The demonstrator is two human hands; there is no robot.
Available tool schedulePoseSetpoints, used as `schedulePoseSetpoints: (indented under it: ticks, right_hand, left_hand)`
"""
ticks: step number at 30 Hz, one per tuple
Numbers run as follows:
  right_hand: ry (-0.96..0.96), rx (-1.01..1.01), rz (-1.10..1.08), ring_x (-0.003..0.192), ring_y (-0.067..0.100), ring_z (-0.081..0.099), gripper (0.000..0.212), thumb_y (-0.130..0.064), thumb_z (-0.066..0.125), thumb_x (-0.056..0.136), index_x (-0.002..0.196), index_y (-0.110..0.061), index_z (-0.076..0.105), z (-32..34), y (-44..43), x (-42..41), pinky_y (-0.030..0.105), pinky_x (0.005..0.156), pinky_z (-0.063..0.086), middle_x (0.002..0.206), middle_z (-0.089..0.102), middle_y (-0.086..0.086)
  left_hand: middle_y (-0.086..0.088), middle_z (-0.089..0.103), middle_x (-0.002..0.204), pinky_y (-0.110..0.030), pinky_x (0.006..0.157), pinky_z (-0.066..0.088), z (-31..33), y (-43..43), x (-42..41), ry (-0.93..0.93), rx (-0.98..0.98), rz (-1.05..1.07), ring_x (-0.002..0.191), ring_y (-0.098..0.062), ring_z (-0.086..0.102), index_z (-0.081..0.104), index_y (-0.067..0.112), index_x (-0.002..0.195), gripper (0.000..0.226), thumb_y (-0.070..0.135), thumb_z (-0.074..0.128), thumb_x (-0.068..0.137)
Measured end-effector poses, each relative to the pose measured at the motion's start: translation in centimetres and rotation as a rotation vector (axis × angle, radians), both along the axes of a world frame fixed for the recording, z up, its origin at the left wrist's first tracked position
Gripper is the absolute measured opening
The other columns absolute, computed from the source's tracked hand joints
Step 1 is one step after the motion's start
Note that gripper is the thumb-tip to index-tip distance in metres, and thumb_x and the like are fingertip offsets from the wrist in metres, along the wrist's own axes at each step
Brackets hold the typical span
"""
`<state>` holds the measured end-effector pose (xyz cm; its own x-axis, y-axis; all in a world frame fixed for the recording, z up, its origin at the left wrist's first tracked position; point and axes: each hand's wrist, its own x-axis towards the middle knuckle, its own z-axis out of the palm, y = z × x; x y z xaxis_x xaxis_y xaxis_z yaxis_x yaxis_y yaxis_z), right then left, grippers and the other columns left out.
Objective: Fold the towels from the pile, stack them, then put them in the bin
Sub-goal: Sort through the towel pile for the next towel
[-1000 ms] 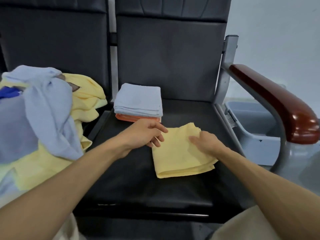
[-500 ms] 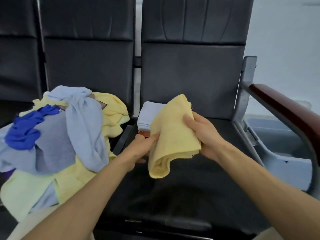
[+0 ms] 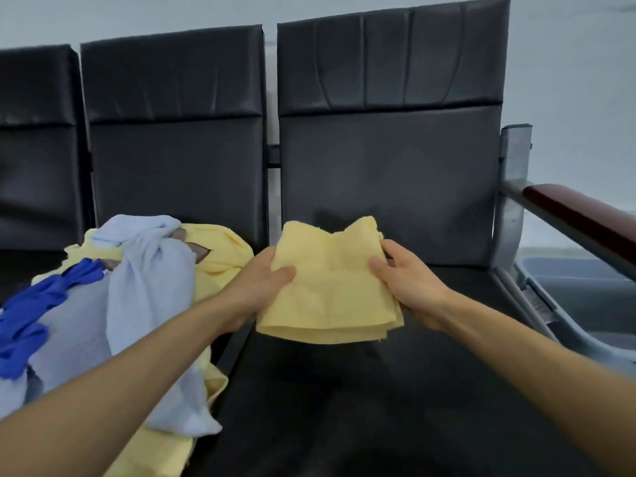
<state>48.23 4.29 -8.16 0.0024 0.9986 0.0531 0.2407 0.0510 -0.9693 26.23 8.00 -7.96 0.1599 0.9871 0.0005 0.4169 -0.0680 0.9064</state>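
Three black seats (image 3: 389, 184), pale wall (image 3: 571, 80), yellow towel (image 3: 330, 290) held above

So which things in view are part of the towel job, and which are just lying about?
Job: folded yellow towel, gripped by left hand and right hand; towel pile on the left seat; grey bin at right.
Just there: black chairs; red-brown armrest; wall.

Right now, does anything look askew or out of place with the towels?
Only the folded yellow towel, gripped by the left hand and the right hand. Its layers are not lined up: the lower edges are staggered and the top edge dips between two raised corners. The unfolded pile is merely unsorted.
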Motion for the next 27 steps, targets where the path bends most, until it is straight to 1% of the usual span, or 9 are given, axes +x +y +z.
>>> schedulePoseSetpoints:
  ticks: [2, 5, 8, 11, 14, 18, 23, 26, 27]
  right_hand:
    - [-0.044, 0.039, -0.062, 0.103, 0.017, 0.063, 0.021, -0.018, 0.04, 0.102, 0.118, -0.022, 0.053, -0.1, 2.8, 0.0, 0.038, 0.089, 0.054, 0.111, 0.064, -0.001]
    - [-0.074, 0.073, -0.096, 0.106, 0.019, 0.06, 0.026, -0.017, 0.039, 0.102, 0.124, -0.019, 0.051, -0.3, 6.4, 0.1, 0.034, 0.087, 0.052, 0.112, 0.062, -0.001]
    - [-0.107, 0.067, -0.137, 0.102, 0.015, 0.058, 0.033, -0.018, 0.04, 0.101, 0.133, -0.017, 0.047, -1.0, 9.7, 0.1, 0.028, 0.08, 0.048, 0.114, 0.059, -0.003]
    - [-0.13, 0.058, -0.194, 0.103, 0.016, 0.057, 0.034, -0.019, 0.043, 0.1, 0.134, -0.015, 0.046, -2.1, 11.7, -0.1, 0.032, 0.085, 0.048, 0.117, 0.059, -0.001]
    - [-0.164, 0.005, -0.227, 0.103, 0.02, 0.059, 0.03, -0.02, 0.049, 0.099, 0.127, -0.011, 0.051, -4.0, 12.7, -0.3, 0.037, 0.089, 0.051, 0.117, 0.061, 0.002]
    - [-0.232, -0.095, -0.303, 0.103, 0.024, 0.06, 0.029, -0.018, 0.054, 0.094, 0.122, -0.011, 0.051, -6.0, 12.5, -1.0, 0.042, 0.09, 0.052, 0.114, 0.062, 0.004]
    - [-0.448, 0.049, -0.332, 0.102, 0.025, 0.05, 0.03, 0.001, 0.045, 0.085, 0.114, -0.009, 0.049, -5.1, 10.3, -2.5, 0.031, 0.075, 0.037, 0.109, 0.053, 0.005]
    - [-0.536, 0.121, -0.374, 0.127, 0.028, 0.041, 0.045, 0.003, 0.047, 0.083, 0.127, -0.008, 0.052, -5.1, 7.7, -4.5, 0.036, 0.099, 0.039, 0.138, 0.046, 0.009]
    - [-0.562, 0.143, -0.352, 0.131, 0.025, 0.038, 0.048, 0.002, 0.049, 0.086, 0.132, -0.008, 0.05, -4.8, 6.2, -5.7, 0.036, 0.106, 0.035, 0.143, 0.043, 0.007]
  left_hand:
    - [0.008, 0.057, 0.115, -0.035, 0.09, 0.046, 0.1, 2.5, 0.5, 0.084, 0.062, 0.006, 0.106, -0.015, 0.055, 0.045, 0.024, 0.13, 0.029, 0.026, 0.045, 0.101]
    - [0.004, 0.057, 0.117, -0.043, 0.096, 0.047, 0.3, 6.0, 1.1, 0.182, 0.126, 0.026, 0.108, -0.02, 0.055, 0.047, 0.023, 0.125, 0.026, 0.027, 0.043, 0.1]
    - [0.001, 0.058, 0.111, -0.041, 0.089, 0.049, -0.2, 9.2, 1.3, 0.241, 0.17, 0.038, 0.103, -0.022, 0.056, 0.05, 0.02, 0.116, 0.019, 0.029, 0.045, 0.1]
    - [-0.002, 0.059, 0.109, -0.04, 0.084, 0.047, -0.9, 11.0, 1.6, 0.297, 0.189, 0.063, 0.1, -0.023, 0.056, 0.051, 0.016, 0.113, 0.02, 0.029, 0.046, 0.099]
    - [-0.005, 0.059, 0.115, -0.041, 0.087, 0.047, -2.5, 11.8, 1.8, 0.416, 0.166, 0.07, 0.105, -0.025, 0.054, 0.051, 0.014, 0.118, 0.026, 0.03, 0.049, 0.098]
    - [-0.002, 0.057, 0.124, -0.037, 0.092, 0.046, -4.3, 10.7, 1.6, 0.339, 0.093, 0.071, 0.111, -0.023, 0.054, 0.046, 0.015, 0.131, 0.035, 0.028, 0.047, 0.099]
    - [0.006, 0.056, 0.122, -0.033, 0.09, 0.047, -3.7, 7.6, -0.4, 0.303, 0.109, -0.061, 0.109, -0.014, 0.054, 0.04, 0.025, 0.137, 0.039, 0.021, 0.045, 0.098]
    - [0.015, 0.057, 0.109, -0.028, 0.09, 0.046, -2.7, 5.0, -2.0, 0.241, 0.09, -0.045, 0.106, -0.011, 0.054, 0.044, 0.038, 0.116, 0.026, 0.019, 0.046, 0.099]
    - [0.016, 0.056, 0.113, -0.029, 0.094, 0.046, -2.2, 3.7, -3.1, 0.229, 0.09, -0.016, 0.109, -0.013, 0.054, 0.045, 0.039, 0.12, 0.029, 0.019, 0.047, 0.099]
